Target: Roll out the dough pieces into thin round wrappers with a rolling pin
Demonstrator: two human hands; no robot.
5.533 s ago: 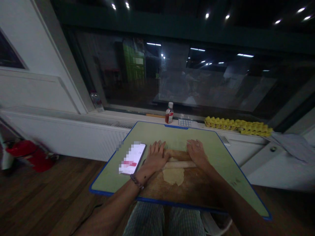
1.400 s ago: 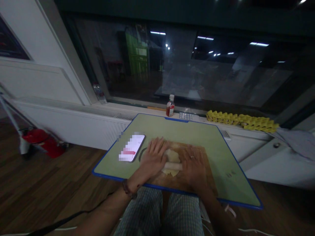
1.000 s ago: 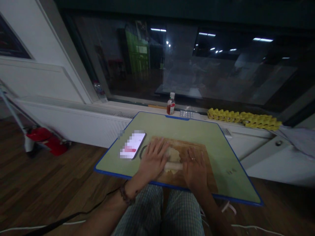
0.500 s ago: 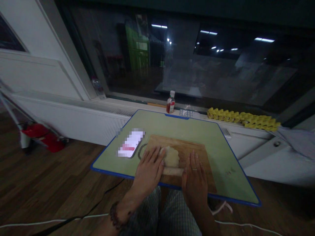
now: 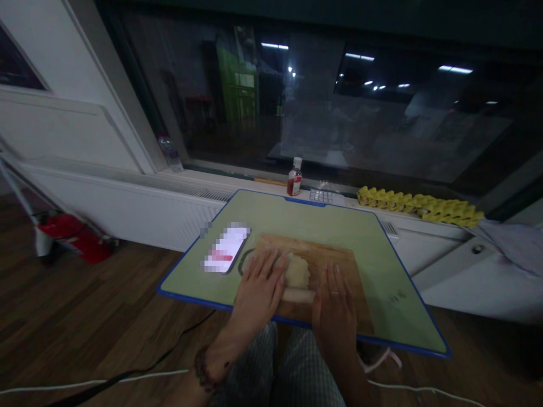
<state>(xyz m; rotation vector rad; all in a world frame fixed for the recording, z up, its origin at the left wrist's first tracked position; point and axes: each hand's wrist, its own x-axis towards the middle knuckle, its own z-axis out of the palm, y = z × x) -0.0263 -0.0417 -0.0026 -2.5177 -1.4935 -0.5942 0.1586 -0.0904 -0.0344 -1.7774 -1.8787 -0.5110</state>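
Observation:
On a wooden board [image 5: 331, 252] lies a flattened piece of pale dough [image 5: 298, 273] with an uneven edge. A light wooden rolling pin [image 5: 298, 295] crosses the board at the near side of the dough. My left hand [image 5: 258, 285] rests flat over the pin's left end, fingers stretched forward and overlapping the dough's left side. Over the right end lies my right hand [image 5: 335, 299], palm down with straight fingers, to the right of the dough. Both ends of the pin are hidden under the hands.
The board sits on a green folding table [image 5: 394, 271] with a blue rim. A lit phone [image 5: 227, 249] lies at left. Beyond, the sill holds a sauce bottle [image 5: 294, 177] and yellow egg cartons [image 5: 419, 206]. A red fire extinguisher [image 5: 78, 234] stands on the floor.
Very little differs. My right hand has shifted slightly to the left, and both hands stay on the rolling pin. The dough looks the same.

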